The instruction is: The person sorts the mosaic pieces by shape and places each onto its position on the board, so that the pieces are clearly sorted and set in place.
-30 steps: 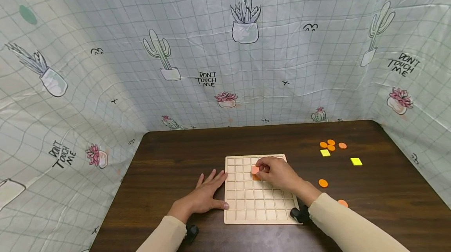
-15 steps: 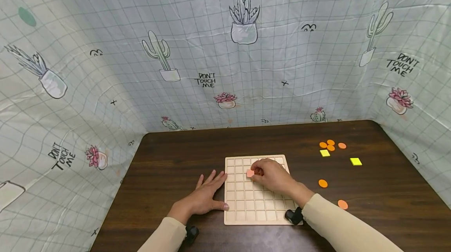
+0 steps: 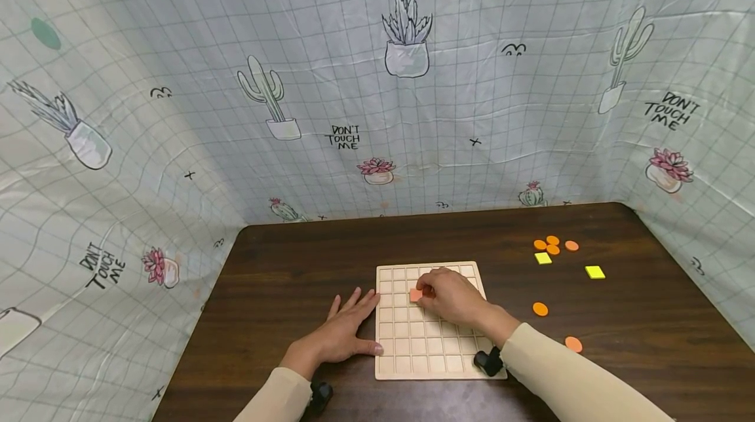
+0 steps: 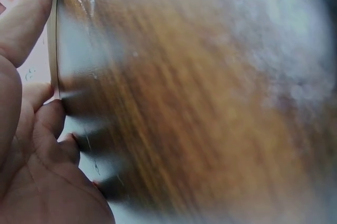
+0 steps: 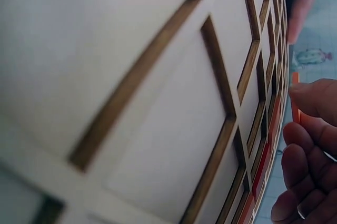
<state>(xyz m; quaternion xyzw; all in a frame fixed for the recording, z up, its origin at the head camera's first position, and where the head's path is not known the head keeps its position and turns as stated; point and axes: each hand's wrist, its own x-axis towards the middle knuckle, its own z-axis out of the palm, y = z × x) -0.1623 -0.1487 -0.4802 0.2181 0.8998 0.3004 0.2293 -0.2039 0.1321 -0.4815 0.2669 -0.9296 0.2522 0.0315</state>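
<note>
A light wooden board (image 3: pixel 435 346) with a grid of square recesses lies on the dark wood table (image 3: pixel 283 258). My right hand (image 3: pixel 453 299) pinches a salmon-orange square tile (image 3: pixel 415 295) between thumb and fingers, close over the upper middle of the grid. In the right wrist view the tile (image 5: pixel 295 97) appears edge-on at the fingertips. Beyond the grid bars there, a reddish-orange patch (image 5: pixel 260 168) shows in the recesses. The left hand (image 3: pixel 337 335) has its fingers spread, with index fingertip and thumb touching the board's left edge; the left wrist view shows them along the rim (image 4: pixel 53 39).
Right of the board lie several orange discs (image 3: pixel 552 240), a salmon disc (image 3: pixel 571 246), and two yellow squares (image 3: pixel 595 272). Nearer sit another orange disc (image 3: pixel 540 309) and a salmon disc (image 3: pixel 573 344). A printed curtain (image 3: pixel 330 81) surrounds the table's back and sides.
My right hand has moved slightly left and toward me with the salmon tile. An orange square visible below it on the board is now hidden by the hand. The left hand stays put.
</note>
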